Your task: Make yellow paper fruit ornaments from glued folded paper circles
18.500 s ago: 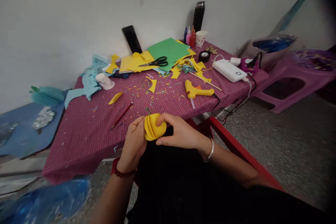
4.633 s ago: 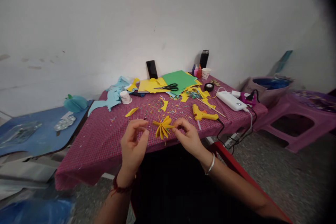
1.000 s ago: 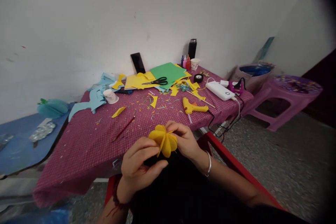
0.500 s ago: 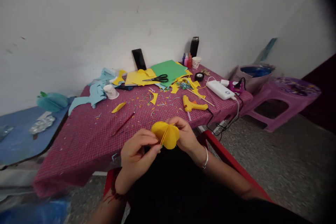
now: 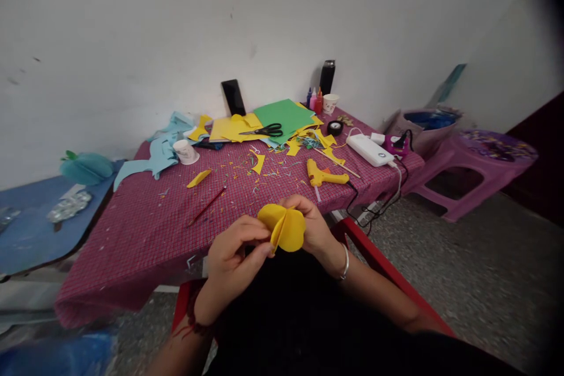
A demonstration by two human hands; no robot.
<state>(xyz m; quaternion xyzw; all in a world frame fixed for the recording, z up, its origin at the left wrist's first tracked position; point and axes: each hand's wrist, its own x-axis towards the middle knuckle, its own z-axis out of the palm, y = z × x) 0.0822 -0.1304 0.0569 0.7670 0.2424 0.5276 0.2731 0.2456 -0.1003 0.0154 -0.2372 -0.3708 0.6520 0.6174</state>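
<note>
A yellow paper ball (image 5: 284, 227) made of folded round leaves is held over my lap, just in front of the table's near edge. My left hand (image 5: 233, 255) pinches its lower left side with thumb and fingers closed. My right hand (image 5: 315, 226) grips it from behind on the right, fingers curled round the leaves. A silver bangle is on my right wrist and a red thread on my left.
The table with a pink checked cloth (image 5: 145, 229) carries a yellow glue gun (image 5: 324, 175), scissors (image 5: 264, 130), green paper (image 5: 282, 114), yellow paper sheets (image 5: 229, 127), a paper cup (image 5: 185, 153), a red pencil (image 5: 206, 206) and a white power bank (image 5: 369, 150). A purple stool (image 5: 480, 167) stands right.
Since a second ago the yellow ball has turned in my hands so two broad leaves face me. My left hand shifted from under it to its left side.
</note>
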